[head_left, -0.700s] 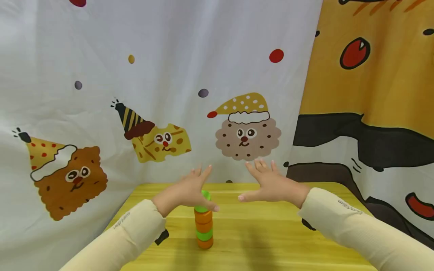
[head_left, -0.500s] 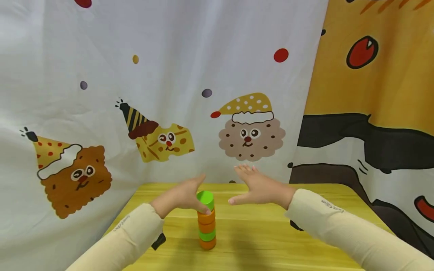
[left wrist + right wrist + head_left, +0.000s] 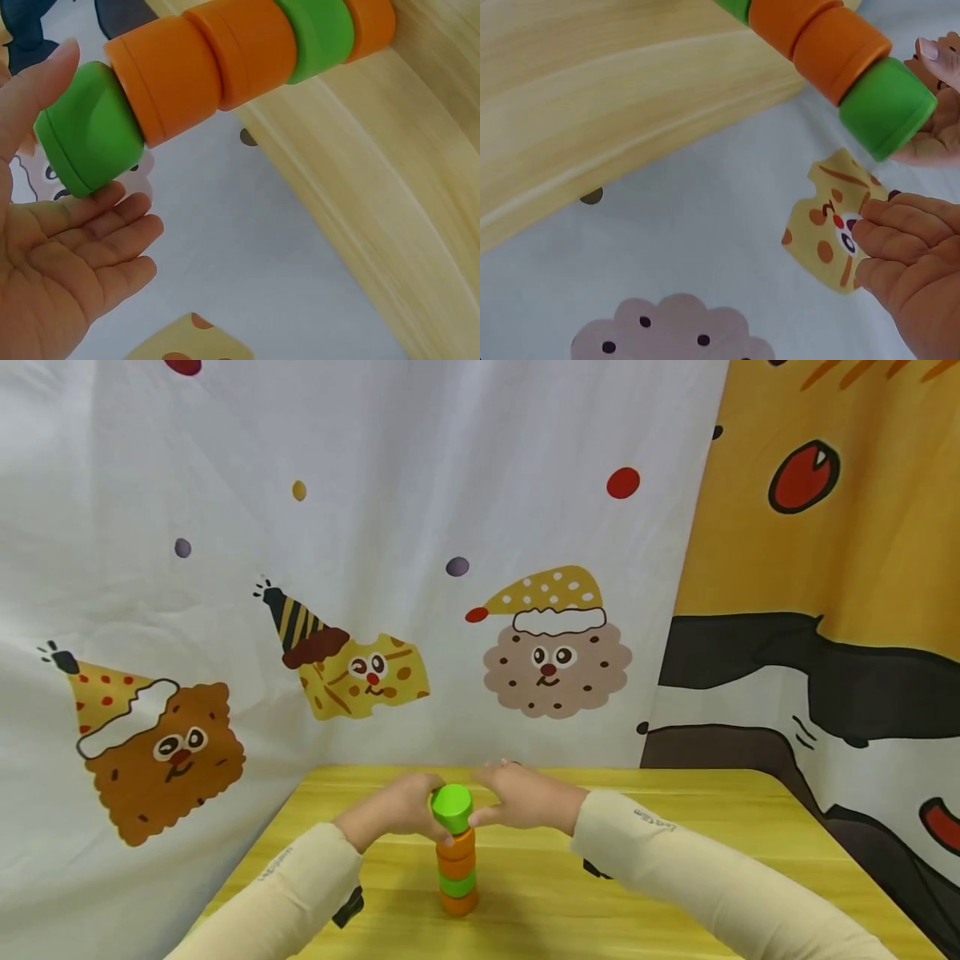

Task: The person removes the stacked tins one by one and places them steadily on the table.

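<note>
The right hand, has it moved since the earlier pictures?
Yes. In the head view, the right hand has moved down and left against the printed pink cookie, nearer the stack.

The head view is bright and evenly lit, and the soft light seems to fall from above: the top of the stack (image 3: 453, 800) is brighter than its sides. Shadows on the table (image 3: 600, 910) look faint and diffuse, and folds shade the cloth (image 3: 390, 460) lightly to grey. The right hand (image 3: 525, 797) has slightly blurred fingertips. Wide-angle stretch lengthens the sleeves (image 3: 675, 860) toward the lower edge. Both wrist views are dimmer, greyer and softer in detail, with muted colours.
</note>
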`<action>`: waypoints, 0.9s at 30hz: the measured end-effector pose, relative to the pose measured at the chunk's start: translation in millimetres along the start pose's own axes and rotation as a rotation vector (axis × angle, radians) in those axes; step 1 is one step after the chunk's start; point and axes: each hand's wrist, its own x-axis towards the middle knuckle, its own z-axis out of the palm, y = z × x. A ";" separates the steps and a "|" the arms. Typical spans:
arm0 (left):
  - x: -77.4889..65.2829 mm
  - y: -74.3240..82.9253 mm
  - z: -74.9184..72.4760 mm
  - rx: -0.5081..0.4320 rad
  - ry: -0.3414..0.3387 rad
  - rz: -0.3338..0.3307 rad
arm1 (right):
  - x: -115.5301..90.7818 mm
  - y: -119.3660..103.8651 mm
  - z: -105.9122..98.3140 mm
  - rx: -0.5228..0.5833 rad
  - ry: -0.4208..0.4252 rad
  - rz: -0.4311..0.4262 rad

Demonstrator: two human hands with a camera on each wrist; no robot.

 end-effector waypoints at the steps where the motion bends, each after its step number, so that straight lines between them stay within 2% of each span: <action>1: 0.0 -1.0 1.2 -0.004 -0.001 0.009 | 2.1 -0.5 2.1 0.004 0.000 -0.003; 13: 0.8 -5.6 9.1 -0.045 0.031 0.054 | 18.4 -2.1 16.7 0.007 0.005 -0.026; 19: 2.0 -7.0 12.3 -0.058 0.023 0.037 | 21.4 -2.1 21.2 0.025 0.015 -0.023; 27: 2.8 -14.1 14.2 -0.117 -0.001 0.048 | 23.8 -3.5 25.4 0.050 0.031 -0.001</action>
